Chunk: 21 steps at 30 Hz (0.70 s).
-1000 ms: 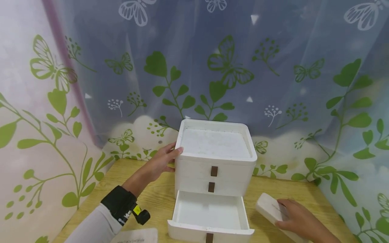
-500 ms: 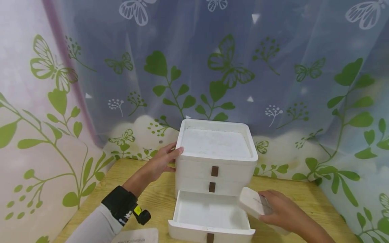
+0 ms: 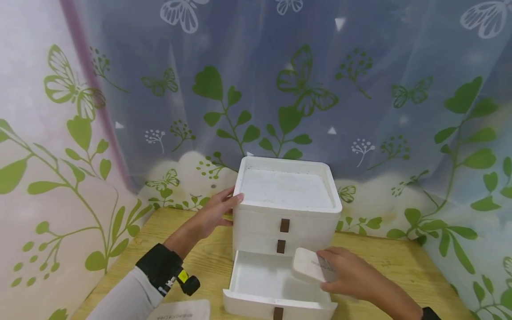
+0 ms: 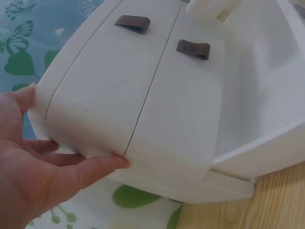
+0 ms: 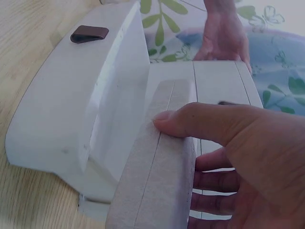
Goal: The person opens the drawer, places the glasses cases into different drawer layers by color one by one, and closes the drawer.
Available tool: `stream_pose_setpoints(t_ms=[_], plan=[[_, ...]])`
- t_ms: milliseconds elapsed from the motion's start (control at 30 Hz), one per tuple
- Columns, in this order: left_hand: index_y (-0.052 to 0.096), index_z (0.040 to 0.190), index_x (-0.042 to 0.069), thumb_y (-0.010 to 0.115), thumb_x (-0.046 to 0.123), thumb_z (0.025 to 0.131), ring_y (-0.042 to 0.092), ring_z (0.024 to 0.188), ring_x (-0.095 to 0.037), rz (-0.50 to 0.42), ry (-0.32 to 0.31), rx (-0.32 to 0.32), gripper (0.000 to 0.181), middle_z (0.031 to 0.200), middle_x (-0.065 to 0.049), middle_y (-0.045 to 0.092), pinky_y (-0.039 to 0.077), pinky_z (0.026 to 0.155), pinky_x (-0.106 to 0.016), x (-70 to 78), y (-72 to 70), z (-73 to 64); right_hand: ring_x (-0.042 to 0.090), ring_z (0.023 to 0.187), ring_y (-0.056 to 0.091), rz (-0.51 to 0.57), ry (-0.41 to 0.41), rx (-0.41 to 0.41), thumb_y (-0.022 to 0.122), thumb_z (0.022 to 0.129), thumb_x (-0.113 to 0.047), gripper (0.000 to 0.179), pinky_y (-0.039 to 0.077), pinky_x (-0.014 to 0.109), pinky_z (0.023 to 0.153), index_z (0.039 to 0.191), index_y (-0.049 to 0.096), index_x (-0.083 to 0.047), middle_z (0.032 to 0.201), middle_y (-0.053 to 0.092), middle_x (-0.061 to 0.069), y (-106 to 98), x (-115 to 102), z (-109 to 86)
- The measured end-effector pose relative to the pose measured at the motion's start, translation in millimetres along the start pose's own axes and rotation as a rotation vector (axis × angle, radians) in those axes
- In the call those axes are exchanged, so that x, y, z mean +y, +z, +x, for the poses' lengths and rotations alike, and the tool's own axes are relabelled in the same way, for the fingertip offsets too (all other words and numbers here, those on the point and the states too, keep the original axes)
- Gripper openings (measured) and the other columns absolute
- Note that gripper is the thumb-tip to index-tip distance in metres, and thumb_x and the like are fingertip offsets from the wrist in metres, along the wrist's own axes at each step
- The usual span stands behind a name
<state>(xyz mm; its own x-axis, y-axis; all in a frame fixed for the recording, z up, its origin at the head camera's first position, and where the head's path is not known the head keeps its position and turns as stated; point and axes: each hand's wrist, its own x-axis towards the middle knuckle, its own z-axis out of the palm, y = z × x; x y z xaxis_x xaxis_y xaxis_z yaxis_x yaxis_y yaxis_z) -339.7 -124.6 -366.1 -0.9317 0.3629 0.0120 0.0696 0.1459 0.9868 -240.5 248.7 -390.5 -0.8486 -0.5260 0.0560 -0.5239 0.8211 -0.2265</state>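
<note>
A small white drawer cabinet [image 3: 286, 231] stands on the table, its bottom drawer [image 3: 266, 271] pulled out with a bare floor showing. My left hand [image 3: 216, 211] rests against the cabinet's left side, thumb at the top rim; in the left wrist view its fingers lie spread along the side wall. Over the right part of that drawer, my right hand [image 3: 350, 273] holds a pale rectangular box [image 3: 310, 264] with rounded corners and small print. The right wrist view shows a seam along the box [image 5: 157, 157], the thumb on one face and the fingers on the opposite side.
Another pale flat piece with print [image 3: 182, 310] lies at the table's front edge, left of the drawer. Brown pull tabs [image 3: 284, 225] mark the drawer fronts. A patterned curtain [image 3: 256, 89] hangs close behind the wooden table [image 3: 384, 262].
My right hand has carried the pale box leftward from beside the cabinet to over the open drawer. The left hand has stayed against the cabinet's side.
</note>
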Motion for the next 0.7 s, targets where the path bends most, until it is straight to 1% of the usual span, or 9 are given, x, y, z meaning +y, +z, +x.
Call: stream_pose_setpoints(t_ms=[100,267,433,500,567,700], plan=[[0.024,0.166,0.027,0.056,0.055,0.104,0.048,0.145,-0.042,-0.002,0.001,-0.001,0.075,0.163,-0.011,0.043,0.047,0.110,-0.065,-1.1,0.2,1.6,0.039,0.118,0.065,-0.018,-0.042,-0.022,0.089,0.080,-0.037,0.071,0.057,0.053,0.095,0.133,0.065,0.004,0.131,0.067,0.019,1,-8,6.5],[0.025,0.166,0.027,0.056,0.054,0.104,0.049,0.145,-0.041,-0.004,0.008,-0.005,0.073,0.161,-0.010,0.044,0.047,0.110,-0.065,-1.4,0.4,2.3,0.036,0.118,0.066,-0.036,-0.083,-0.080,0.086,0.082,-0.037,0.068,0.057,0.048,0.094,0.134,0.066,0.002,0.131,0.068,0.016,1,-19,21.7],[0.023,0.166,0.026,0.054,0.054,0.105,0.047,0.146,-0.043,0.004,0.009,-0.015,0.074,0.164,-0.012,0.041,0.047,0.110,-0.065,-2.0,0.7,1.6,0.029,0.114,0.070,-0.036,-0.156,-0.096,0.087,0.080,-0.030,0.062,0.059,0.041,0.093,0.130,0.068,0.001,0.126,0.073,0.013,6,-25,35.5],[0.022,0.167,0.025,0.053,0.055,0.105,0.045,0.147,-0.044,0.006,0.011,-0.021,0.076,0.165,-0.013,0.039,0.046,0.111,-0.065,-2.5,0.8,1.7,0.025,0.110,0.071,-0.039,-0.183,-0.103,0.088,0.078,-0.028,0.061,0.059,0.038,0.091,0.129,0.070,0.001,0.123,0.075,0.012,9,-28,40.2],[0.022,0.167,0.025,0.053,0.055,0.105,0.045,0.147,-0.044,0.009,0.008,-0.019,0.076,0.165,-0.013,0.039,0.046,0.111,-0.065,-2.6,0.5,1.7,0.019,0.106,0.071,-0.045,-0.205,-0.115,0.088,0.077,-0.028,0.059,0.059,0.034,0.088,0.127,0.071,-0.001,0.120,0.077,0.009,11,-30,45.4],[0.023,0.166,0.025,0.053,0.054,0.105,0.046,0.147,-0.043,0.015,0.007,-0.017,0.074,0.164,-0.013,0.041,0.047,0.111,-0.065,-1.4,0.0,1.5,0.007,0.085,0.064,-0.073,-0.252,-0.134,0.089,0.074,-0.025,0.046,0.055,0.027,0.076,0.113,0.074,-0.006,0.103,0.078,0.001,15,-35,57.4]])
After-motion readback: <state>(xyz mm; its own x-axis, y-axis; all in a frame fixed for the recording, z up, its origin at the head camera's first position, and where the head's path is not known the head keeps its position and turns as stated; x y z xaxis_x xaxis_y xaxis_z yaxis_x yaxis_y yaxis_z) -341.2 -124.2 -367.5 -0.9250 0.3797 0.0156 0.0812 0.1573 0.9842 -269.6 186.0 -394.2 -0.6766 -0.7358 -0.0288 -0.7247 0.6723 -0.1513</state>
